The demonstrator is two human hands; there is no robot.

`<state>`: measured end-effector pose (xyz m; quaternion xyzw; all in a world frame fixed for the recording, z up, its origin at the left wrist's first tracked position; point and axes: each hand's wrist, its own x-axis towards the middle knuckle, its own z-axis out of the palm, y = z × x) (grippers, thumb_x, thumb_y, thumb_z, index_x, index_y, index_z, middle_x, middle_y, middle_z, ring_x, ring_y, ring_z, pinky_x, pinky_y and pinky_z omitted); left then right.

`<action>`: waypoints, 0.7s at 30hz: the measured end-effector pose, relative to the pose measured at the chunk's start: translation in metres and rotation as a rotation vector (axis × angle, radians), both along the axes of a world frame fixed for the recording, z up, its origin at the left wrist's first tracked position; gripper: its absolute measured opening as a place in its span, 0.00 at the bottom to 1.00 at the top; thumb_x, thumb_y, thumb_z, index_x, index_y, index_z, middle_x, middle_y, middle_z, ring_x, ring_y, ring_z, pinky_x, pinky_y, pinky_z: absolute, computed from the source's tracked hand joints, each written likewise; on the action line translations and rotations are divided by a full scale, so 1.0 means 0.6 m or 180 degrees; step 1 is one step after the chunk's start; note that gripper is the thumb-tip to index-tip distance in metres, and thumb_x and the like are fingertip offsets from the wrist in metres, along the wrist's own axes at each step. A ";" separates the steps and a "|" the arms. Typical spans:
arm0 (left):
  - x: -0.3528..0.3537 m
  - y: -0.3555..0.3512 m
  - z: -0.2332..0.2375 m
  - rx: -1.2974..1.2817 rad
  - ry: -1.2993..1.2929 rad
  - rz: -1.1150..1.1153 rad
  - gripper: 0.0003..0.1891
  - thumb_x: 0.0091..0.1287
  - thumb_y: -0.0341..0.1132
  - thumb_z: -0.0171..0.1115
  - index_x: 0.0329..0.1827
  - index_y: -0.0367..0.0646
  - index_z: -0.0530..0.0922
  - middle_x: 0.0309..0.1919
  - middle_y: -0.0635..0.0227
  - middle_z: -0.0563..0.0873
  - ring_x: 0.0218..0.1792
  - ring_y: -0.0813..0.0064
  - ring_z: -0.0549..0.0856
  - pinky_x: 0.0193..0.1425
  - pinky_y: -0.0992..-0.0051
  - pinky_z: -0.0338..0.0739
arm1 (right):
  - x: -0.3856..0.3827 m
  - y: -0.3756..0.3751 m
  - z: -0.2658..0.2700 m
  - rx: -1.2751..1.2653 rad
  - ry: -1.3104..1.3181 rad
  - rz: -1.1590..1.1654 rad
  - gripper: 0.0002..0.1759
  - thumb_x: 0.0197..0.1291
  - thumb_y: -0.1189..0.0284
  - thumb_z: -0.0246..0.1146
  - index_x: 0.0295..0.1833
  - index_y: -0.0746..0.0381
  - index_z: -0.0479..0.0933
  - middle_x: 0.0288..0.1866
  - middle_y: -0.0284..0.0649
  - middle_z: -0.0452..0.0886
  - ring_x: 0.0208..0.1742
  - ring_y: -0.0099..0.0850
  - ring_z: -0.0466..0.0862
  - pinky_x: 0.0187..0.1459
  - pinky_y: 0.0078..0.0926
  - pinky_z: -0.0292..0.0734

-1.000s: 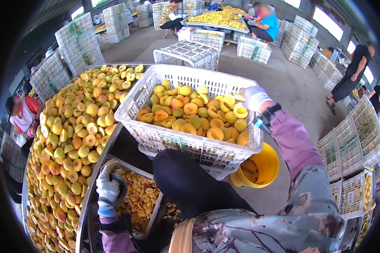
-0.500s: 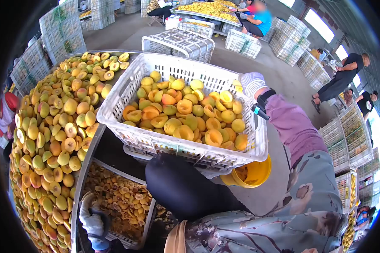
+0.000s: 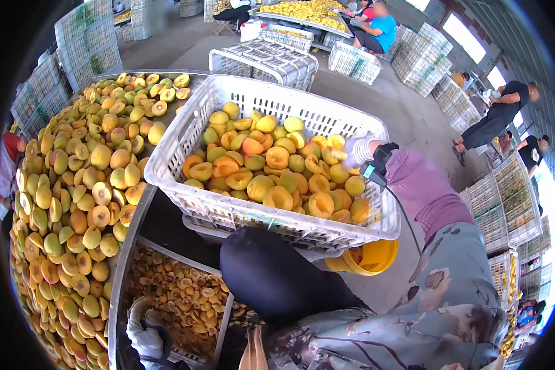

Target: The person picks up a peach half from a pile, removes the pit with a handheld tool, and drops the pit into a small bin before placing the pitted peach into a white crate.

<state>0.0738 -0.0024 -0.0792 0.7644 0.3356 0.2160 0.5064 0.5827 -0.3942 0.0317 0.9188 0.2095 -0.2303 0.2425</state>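
A white plastic crate [image 3: 177, 179] filled with halved yellow-orange apricots [image 3: 277, 198] stands in front of me. My right hand [image 3: 359, 152], in a striped glove, dips inside its right side, right at the fruit. Motion blurs its fingers, so I cannot tell whether they hold an apricot half. At lower left, my left hand [image 3: 145, 333], in a grey-white glove, is loosely bent with thumb and fingers apart and nothing visible between them. It is beside the metal table edge [image 3: 124, 271], over a lower crate [image 3: 223, 327] of small brownish fruit pieces.
Halved apricots [image 3: 74, 216] cover the table at left. A yellow bucket [image 3: 376, 256] stands beside the crate, and an overturned crate [image 3: 268, 61] lies behind it. Crate stacks [image 3: 87, 43] rise around. A person in blue [image 3: 379, 34] sits far back; another in black [image 3: 496, 114] stands right.
My right hand has moved down and left from the crate's far right rim into the fruit. My left hand has shifted slightly down and right. The view has shifted a little.
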 end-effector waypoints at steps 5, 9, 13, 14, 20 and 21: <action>0.005 0.005 -0.010 0.0144 0.0186 0.0015 0.13 0.66 0.26 0.59 0.52 0.34 0.80 0.48 0.59 0.85 0.53 0.66 0.82 0.61 0.69 0.73 | 0.002 -0.015 -0.015 0.0685 -0.0639 -0.0287 0.20 0.50 0.63 0.64 0.43 0.67 0.82 0.42 0.54 0.84 0.46 0.49 0.85 0.47 0.41 0.79; 0.004 0.003 0.005 0.0933 0.0536 -0.0197 0.13 0.64 0.32 0.62 0.50 0.37 0.82 0.45 0.54 0.86 0.50 0.61 0.84 0.58 0.68 0.76 | 0.027 -0.013 -0.067 0.0827 -0.1268 -0.0008 0.14 0.52 0.71 0.58 0.42 0.62 0.84 0.42 0.50 0.85 0.46 0.46 0.85 0.47 0.41 0.80; 0.005 -0.016 0.030 0.1256 0.0538 0.0164 0.15 0.59 0.29 0.59 0.49 0.46 0.83 0.42 0.54 0.86 0.43 0.57 0.86 0.49 0.66 0.80 | -0.008 0.055 -0.092 0.2072 0.0321 0.1284 0.19 0.49 0.66 0.66 0.47 0.61 0.78 0.34 0.47 0.83 0.33 0.43 0.83 0.36 0.40 0.77; -0.001 -0.008 0.019 0.1430 0.0411 0.0145 0.16 0.58 0.29 0.58 0.49 0.48 0.83 0.40 0.54 0.86 0.43 0.56 0.86 0.48 0.65 0.80 | -0.071 0.083 -0.059 0.2029 0.0752 0.0738 0.17 0.49 0.66 0.66 0.44 0.62 0.78 0.32 0.46 0.83 0.31 0.41 0.82 0.34 0.40 0.77; -0.011 -0.012 0.049 0.1027 0.0420 0.0357 0.11 0.62 0.26 0.60 0.47 0.42 0.82 0.40 0.61 0.87 0.40 0.68 0.86 0.48 0.73 0.78 | -0.076 0.072 -0.014 0.1043 0.0071 0.2036 0.14 0.53 0.66 0.64 0.39 0.65 0.76 0.30 0.55 0.81 0.30 0.48 0.83 0.31 0.40 0.76; -0.014 -0.007 0.050 0.0872 0.0266 0.0397 0.11 0.63 0.26 0.60 0.48 0.42 0.82 0.39 0.63 0.87 0.39 0.72 0.85 0.48 0.74 0.78 | -0.093 0.094 0.024 0.1719 -0.0102 0.1432 0.14 0.55 0.65 0.65 0.38 0.65 0.75 0.27 0.51 0.79 0.26 0.44 0.81 0.28 0.38 0.76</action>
